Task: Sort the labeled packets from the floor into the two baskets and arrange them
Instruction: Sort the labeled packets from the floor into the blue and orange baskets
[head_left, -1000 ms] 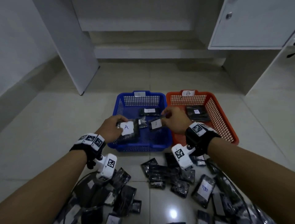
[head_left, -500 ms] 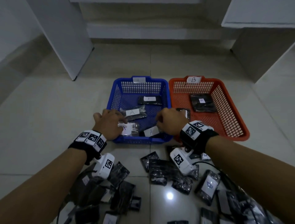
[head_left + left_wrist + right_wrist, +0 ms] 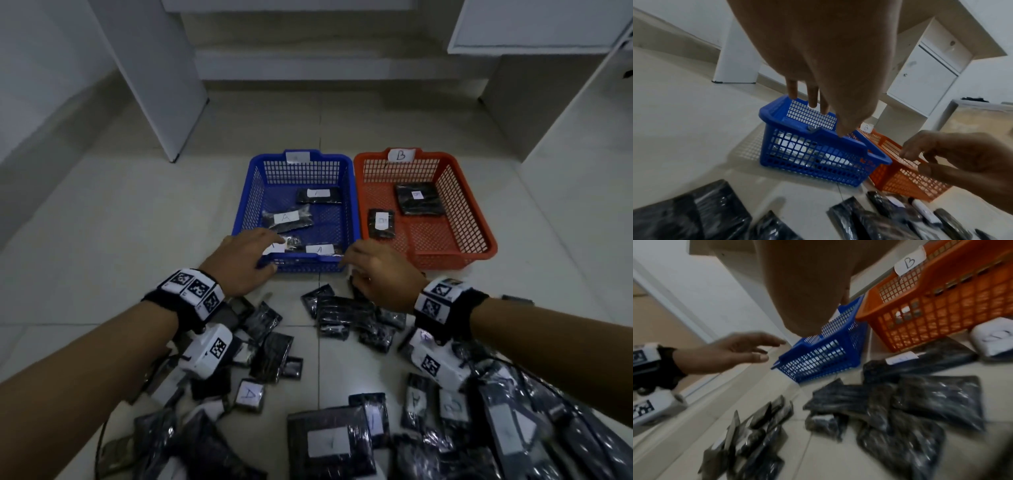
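Now both hands (image 3: 313, 270) slack-fingered, holding nothing, above blue basket's (image 3: 251, 192) near rim.

A blue basket (image 3: 349, 205) and an orange basket (image 3: 479, 219) sit side by side on the floor (image 3: 102, 240). Black packets lie in both. The left hand (image 3: 239, 263) and the right hand (image 3: 383, 277) are empty, just above more packets (image 3: 342, 315) near the blue basket.

Black wristbands (image 3: 191, 301), checkered white marker tags, white wrist cameras (image 3: 205, 353).
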### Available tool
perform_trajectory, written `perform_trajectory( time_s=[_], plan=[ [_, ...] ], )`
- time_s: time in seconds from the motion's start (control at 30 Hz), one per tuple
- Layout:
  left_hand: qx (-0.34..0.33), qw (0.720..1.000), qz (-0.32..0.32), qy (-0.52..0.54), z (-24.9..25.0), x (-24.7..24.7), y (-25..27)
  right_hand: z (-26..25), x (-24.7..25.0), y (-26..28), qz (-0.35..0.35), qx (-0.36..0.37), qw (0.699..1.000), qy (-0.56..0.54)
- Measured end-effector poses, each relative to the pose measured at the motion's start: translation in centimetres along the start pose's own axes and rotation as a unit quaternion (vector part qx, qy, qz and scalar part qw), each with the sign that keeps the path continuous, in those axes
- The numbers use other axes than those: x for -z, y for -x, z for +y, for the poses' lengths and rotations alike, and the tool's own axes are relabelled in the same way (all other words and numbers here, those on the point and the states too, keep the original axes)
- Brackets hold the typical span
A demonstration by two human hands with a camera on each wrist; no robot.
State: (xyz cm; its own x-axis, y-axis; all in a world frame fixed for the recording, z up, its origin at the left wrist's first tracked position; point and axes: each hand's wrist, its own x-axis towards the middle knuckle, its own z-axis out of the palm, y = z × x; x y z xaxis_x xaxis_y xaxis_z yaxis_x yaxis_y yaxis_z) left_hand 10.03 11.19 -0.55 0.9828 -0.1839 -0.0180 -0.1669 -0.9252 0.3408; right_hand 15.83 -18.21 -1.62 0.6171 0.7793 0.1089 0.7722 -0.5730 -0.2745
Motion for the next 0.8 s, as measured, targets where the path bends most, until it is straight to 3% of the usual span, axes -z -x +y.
perform_trajectory(
  time_s=[0.07, 0.13, 0.23, 0.3, 0.4, 0.63, 0.8],
  plan=[
    [-0.039, 0.997, 0.059, -0.021, 1.1, -0.2, 0.8, -0.3, -0.9, 1.9, -0.028, 0.022, 0.999, 0.001],
    [-0.077, 0.994, 0.079, -0.018, 2.3, -1.0, 1.9, -0.9, -2.0, 3.4, -0.123, 0.020, 0.992, 0.022],
    [-0.051, 0.998, -0.034, -0.021, 3.4, -2.7, 3.7, -1.2, -3.3, 4.9, -0.196, -0.027, 0.980, 0.036],
    [-0.009, 0.988, -0.139, -0.064, 3.6, -3.4, 4.5, -1.3, -3.6, 5.2, -0.207, -0.051, 0.977, 0.027],
    [-0.010, 0.963, -0.250, -0.103, 3.7, -4.3, 5.7, -1.4, -3.2, 5.2, -0.222, -0.069, 0.972, 0.017],
    [0.002, 0.970, -0.199, -0.141, 3.9, -7.1, 8.4, -1.2, -1.0, 4.1, -0.186, -0.146, 0.967, -0.097],
    [0.004, 0.961, -0.228, -0.154, 3.8, -7.4, 9.1, -0.7, -0.6, 3.7, -0.157, -0.199, 0.949, -0.186]
  ],
)
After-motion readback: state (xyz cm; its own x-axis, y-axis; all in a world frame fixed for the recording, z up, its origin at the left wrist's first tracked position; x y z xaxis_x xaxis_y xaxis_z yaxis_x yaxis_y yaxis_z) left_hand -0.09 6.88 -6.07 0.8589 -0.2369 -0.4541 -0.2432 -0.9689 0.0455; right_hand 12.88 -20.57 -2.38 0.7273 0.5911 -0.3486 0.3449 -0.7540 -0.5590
